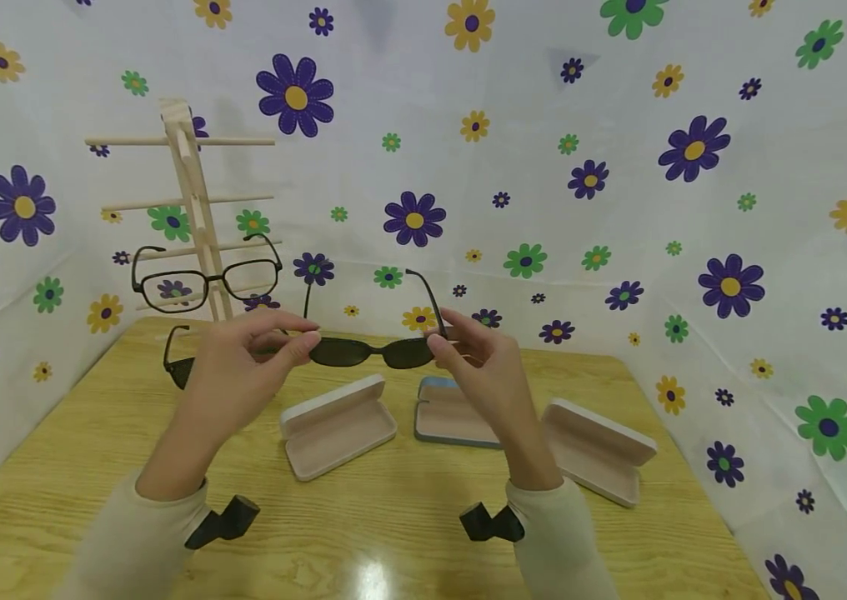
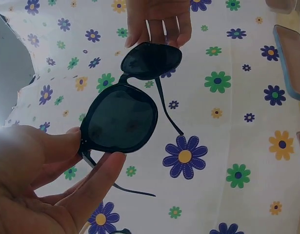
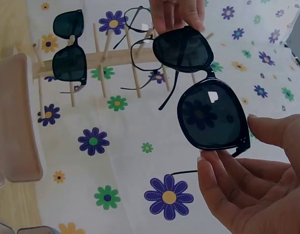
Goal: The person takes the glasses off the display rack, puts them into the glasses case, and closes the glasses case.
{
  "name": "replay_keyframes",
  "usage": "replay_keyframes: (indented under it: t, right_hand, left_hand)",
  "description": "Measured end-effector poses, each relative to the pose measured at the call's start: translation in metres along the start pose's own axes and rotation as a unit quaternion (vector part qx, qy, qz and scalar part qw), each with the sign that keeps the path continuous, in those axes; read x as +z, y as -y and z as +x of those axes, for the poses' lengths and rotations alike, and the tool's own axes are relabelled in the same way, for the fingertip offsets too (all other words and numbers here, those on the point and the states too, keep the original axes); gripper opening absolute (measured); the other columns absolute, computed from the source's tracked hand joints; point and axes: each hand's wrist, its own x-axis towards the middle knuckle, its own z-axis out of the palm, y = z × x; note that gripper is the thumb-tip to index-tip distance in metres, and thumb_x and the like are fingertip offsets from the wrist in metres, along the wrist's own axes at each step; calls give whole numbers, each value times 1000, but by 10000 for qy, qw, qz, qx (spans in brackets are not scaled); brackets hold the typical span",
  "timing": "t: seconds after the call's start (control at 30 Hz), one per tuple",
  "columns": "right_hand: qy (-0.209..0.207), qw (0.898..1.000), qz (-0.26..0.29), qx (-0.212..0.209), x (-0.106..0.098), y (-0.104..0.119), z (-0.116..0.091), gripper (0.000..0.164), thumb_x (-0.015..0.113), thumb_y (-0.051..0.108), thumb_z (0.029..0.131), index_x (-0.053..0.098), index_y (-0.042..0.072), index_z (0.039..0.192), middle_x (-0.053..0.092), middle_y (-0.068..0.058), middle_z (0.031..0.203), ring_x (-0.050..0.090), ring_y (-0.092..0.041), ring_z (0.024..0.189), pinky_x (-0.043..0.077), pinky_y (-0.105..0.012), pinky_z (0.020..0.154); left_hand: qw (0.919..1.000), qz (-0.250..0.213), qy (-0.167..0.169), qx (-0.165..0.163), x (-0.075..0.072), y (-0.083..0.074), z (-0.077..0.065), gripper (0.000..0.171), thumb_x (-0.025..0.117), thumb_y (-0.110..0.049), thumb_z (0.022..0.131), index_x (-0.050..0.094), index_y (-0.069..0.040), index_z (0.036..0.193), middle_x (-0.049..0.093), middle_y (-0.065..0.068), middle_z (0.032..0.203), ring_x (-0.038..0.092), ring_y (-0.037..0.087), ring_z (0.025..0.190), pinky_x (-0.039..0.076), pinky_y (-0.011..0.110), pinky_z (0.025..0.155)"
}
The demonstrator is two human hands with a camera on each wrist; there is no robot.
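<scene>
Dark sunglasses [image 1: 344,352] with black frames are held up between both hands over the table, temples unfolded and pointing away. My left hand [image 1: 247,367] pinches the left end of the frame between thumb and fingers. The right hand [image 1: 487,362] pinches the opposite end the same way. Both lenses show in the left wrist view, where the nearer lens [image 2: 123,118] is by the left thumb. In the right wrist view the nearer lens [image 3: 212,114] sits by the right fingertips.
A wooden display rack [image 1: 194,187] at the left holds clear eyeglasses [image 1: 176,292] and, lower, other sunglasses [image 3: 69,63], partly behind the left arm. Open on the table [image 1: 363,533] lie a white case [image 1: 337,429], a blue-edged case [image 1: 453,412] and another white case [image 1: 596,454].
</scene>
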Motion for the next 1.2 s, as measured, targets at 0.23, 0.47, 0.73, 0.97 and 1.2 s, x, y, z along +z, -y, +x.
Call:
replay_keyframes:
  t: [0.23, 0.47, 0.73, 0.97, 1.2]
  right_hand:
    - [-29, 9996, -135, 229, -2, -22, -11, 50, 69, 21, 100, 58, 8, 147, 74, -19, 117, 74, -26, 94, 57, -23, 83]
    - [53, 9982, -346, 489, -10, -32, -18, 52, 69, 25, 100, 57, 11, 148, 73, -14, 118, 73, -25, 96, 58, -26, 82]
    - [391, 9971, -350, 553, -19, -37, -24, 56, 70, 21, 99, 53, 5, 150, 73, -18, 115, 73, -22, 93, 55, -24, 78]
    - [525, 9937, -580, 798, -23, -42, -30, 57, 69, 23, 100, 51, 2, 151, 72, -18, 118, 74, -25, 96, 56, -25, 80]
    - [614, 9918, -650, 911, -24, -46, -32, 60, 68, 25, 101, 47, 3, 153, 71, -16, 119, 73, -22, 95, 56, -27, 81]
  left_hand:
    - [9976, -274, 392, -506, 20, 15, -8, 14, 74, -19, 97, 79, -12, 108, 78, 8, 108, 79, 13, 83, 59, 22, 67]
    - [9940, -232, 674, -835, 34, 23, -13, 15, 74, -26, 97, 78, -15, 106, 80, 8, 107, 78, 18, 87, 53, 27, 58]
    - [9929, -498, 776, -749, 46, 28, -18, 15, 74, -18, 97, 79, -11, 108, 77, 10, 113, 79, 24, 94, 57, 25, 69]
    - [9911, -581, 830, -864, 55, 30, -21, 14, 75, -18, 96, 80, -13, 108, 77, 10, 114, 78, 19, 88, 50, 24, 60]
    - [9923, -533, 862, -706, 62, 34, -24, 13, 75, -15, 95, 80, -12, 107, 76, 11, 114, 79, 19, 86, 55, 25, 64]
